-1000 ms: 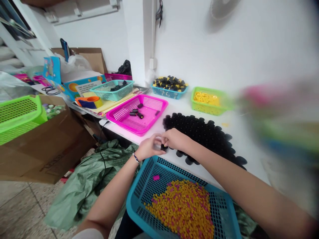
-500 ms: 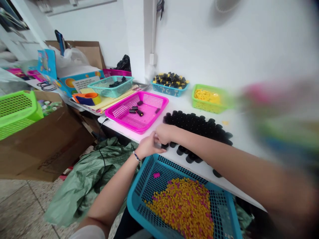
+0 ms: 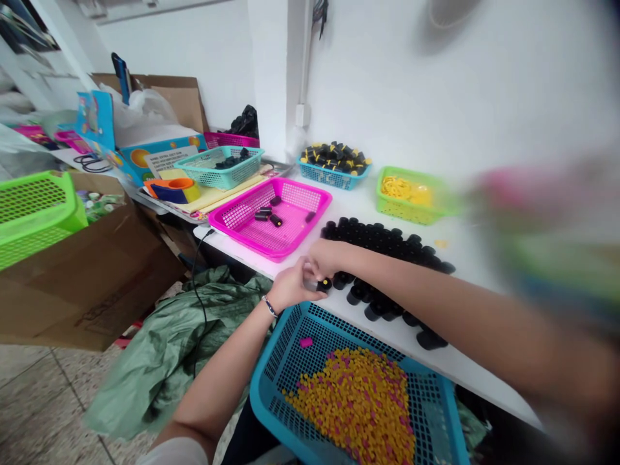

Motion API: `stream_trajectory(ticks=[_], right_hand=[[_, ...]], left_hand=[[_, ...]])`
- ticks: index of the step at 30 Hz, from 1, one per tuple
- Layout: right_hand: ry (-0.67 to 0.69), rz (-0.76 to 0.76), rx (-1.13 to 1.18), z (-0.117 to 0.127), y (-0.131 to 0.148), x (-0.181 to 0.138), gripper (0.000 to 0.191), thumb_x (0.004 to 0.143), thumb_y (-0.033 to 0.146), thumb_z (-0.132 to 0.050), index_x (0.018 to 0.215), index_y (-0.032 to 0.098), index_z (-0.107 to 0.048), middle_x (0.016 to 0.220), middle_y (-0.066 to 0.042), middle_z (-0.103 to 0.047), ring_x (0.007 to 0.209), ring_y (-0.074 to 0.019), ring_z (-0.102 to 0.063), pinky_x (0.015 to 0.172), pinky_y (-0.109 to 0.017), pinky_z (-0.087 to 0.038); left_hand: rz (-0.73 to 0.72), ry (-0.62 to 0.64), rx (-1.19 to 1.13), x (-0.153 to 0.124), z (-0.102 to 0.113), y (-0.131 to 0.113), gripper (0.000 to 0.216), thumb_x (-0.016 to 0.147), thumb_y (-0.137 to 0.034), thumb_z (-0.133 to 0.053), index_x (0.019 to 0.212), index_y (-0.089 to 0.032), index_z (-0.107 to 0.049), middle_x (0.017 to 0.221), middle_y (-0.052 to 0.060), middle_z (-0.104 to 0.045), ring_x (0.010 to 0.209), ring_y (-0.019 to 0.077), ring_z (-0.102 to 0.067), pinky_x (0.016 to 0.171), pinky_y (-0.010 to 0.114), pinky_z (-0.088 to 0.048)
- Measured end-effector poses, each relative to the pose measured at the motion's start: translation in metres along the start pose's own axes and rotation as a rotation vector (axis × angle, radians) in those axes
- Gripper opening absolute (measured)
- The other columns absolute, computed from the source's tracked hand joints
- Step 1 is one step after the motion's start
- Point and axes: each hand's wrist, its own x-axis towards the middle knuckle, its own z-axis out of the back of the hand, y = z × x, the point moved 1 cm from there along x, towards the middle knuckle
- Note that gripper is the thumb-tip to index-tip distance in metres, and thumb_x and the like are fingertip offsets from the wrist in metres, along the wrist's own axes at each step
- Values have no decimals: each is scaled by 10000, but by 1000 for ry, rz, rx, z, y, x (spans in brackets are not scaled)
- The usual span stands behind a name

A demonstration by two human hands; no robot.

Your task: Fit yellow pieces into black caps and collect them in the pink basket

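Note:
My left hand (image 3: 291, 285) is at the table's front edge, fingers and thumb curled around a small black cylinder (image 3: 324, 284) with a yellow dot on its end. My right hand (image 3: 325, 257) meets it from above, its fingers bent inward against the left fingers; whatever they pinch is hidden. Beside the hands, many similar black cylinders (image 3: 382, 237) stand upright in packed rows on the white table, partly covered by my right forearm. Below, a large blue basket (image 3: 271, 381) holds a heap of tiny yellow and pink pieces (image 3: 353, 400).
A pink basket (image 3: 295, 226) with several black cylinders lies left of the rows. Behind stand a blue basket (image 3: 334, 175) of black-and-yellow pieces and a green basket (image 3: 411, 213) of yellow parts. A cardboard box (image 3: 97, 278) and green sacking (image 3: 159, 361) are at left.
A yellow dot now shows on the end of the black cylinder between my hands. Both hands stay together in nearly the same spot, and the view has shifted slightly.

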Motion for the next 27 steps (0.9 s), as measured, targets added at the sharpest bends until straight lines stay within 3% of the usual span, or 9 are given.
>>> stream_trajectory(ticks=[2, 4, 5, 7, 10, 14, 20, 24, 27], right_hand=[[-109, -21, -4, 16, 1, -27, 106, 738, 195, -615, 699, 132, -691, 634, -24, -670, 650, -140, -618, 671, -253, -451], [-374, -28, 75, 28, 6, -66, 202, 840, 239, -495, 884, 166, -678, 820, -29, -693, 741, -130, -619, 705, -240, -444], [-501, -45, 152, 31, 9, -89, 219, 860, 277, -471, 914, 186, -662, 830, -17, -691, 721, -122, -616, 682, -229, -447], [-596, -100, 265, 26, 16, -134, 230, 862, 341, -467, 899, 204, -647, 781, -7, -678, 676, -122, -607, 619, -218, -446], [-452, -141, 410, -9, 23, -184, 234, 856, 376, -461, 821, 229, -639, 764, 0, -663, 661, -128, -588, 565, -211, -431], [-112, -270, 474, -90, 13, -213, 279, 880, 329, -389, 768, 231, -626, 660, 3, -620, 585, -132, -548, 536, -228, -387], [184, -398, 371, -200, -5, -233, 162, 683, 148, -532, 807, 192, -627, 925, -70, -649, 844, -209, -614, 669, -253, -394], [195, -463, 389, -220, -3, -238, 230, 619, 120, -575, 828, 200, -627, 943, -62, -655, 847, -218, -618, 650, -245, -379], [206, -481, 363, -221, -4, -236, 162, 615, 97, -549, 724, 188, -627, 804, -41, -658, 735, -185, -608, 576, -229, -345]], left_hand=[[-66, -10, 12, -3, 1, -2, 693, 613, -457, -739, 1190, -263, -406, 963, -3, -691, 915, 196, -649, 795, 302, -481], [-161, -26, 75, -7, 1, -5, 508, 688, -453, -688, 1121, -280, -487, 1006, -9, -679, 955, 187, -630, 844, 305, -468], [-211, -28, 113, -8, 1, -6, 419, 725, -452, -656, 1085, -284, -524, 1025, -11, -673, 973, 184, -620, 867, 307, -461], [-293, -28, 170, -10, 0, -8, 318, 783, -449, -598, 1056, -288, -569, 1066, -12, -661, 996, 176, -606, 921, 314, -441], [-375, -16, 216, -10, -1, -7, 296, 836, -417, -540, 1095, -282, -581, 1124, -1, -642, 1058, 169, -582, 1016, 337, -386], [-446, 5, 278, -7, 0, 0, 304, 845, -383, -525, 1118, -265, -591, 1123, 12, -643, 1198, 189, -487, 1025, 353, -397], [-451, -22, 367, -7, -4, 1, 296, 846, -389, -527, 1103, -259, -595, 1086, 14, -657, 1176, 198, -498, 975, 336, -443], [-439, -36, 428, -15, -1, -30, 273, 865, -374, -502, 1105, -272, -582, 1089, 10, -653, 1101, 186, -553, 925, 305, -470], [-350, -206, 467, -14, 26, -60, 341, 850, -409, -523, 1163, -273, -537, 1129, 23, -631, 1024, 182, -598, 896, 291, -475]])
